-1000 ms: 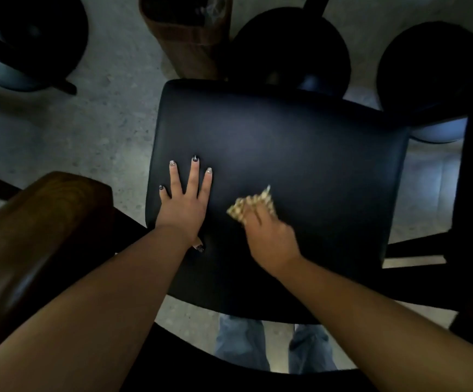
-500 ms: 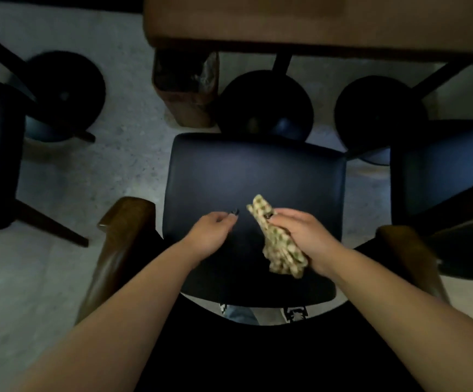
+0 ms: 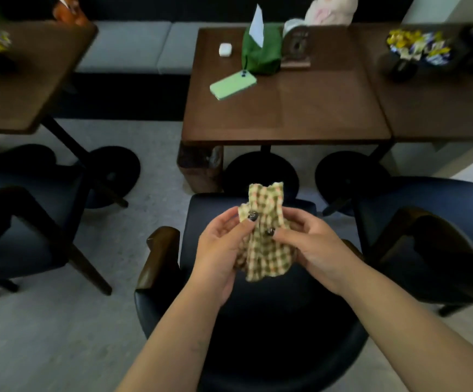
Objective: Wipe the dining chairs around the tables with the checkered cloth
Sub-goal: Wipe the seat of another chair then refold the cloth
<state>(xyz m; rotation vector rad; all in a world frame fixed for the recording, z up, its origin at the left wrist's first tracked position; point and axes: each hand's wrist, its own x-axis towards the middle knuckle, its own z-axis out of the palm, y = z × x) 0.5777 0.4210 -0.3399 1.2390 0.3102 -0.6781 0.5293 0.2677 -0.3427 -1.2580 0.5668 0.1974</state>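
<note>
The checkered cloth [image 3: 263,236], green and cream, is bunched up in the air above the dark padded seat of the dining chair [image 3: 201,216] right below me. My left hand [image 3: 218,250] pinches its left side with thumb and fingers. My right hand [image 3: 314,247] grips its right side, thumb on the front. The chair's wooden armrest [image 3: 158,258] shows at the left; its curved backrest is nearest me.
A wooden table [image 3: 286,108] stands beyond the chair with a green phone [image 3: 233,85], a green tissue pouch [image 3: 262,50] and a white earbud case [image 3: 225,49]. More dark chairs stand at the left [image 3: 17,230] and right [image 3: 433,222]. Another table [image 3: 26,75] is at far left.
My head has risen, so the tables came into view. My left hand left the seat and joined the right on the cloth, which is now lifted off the seat.
</note>
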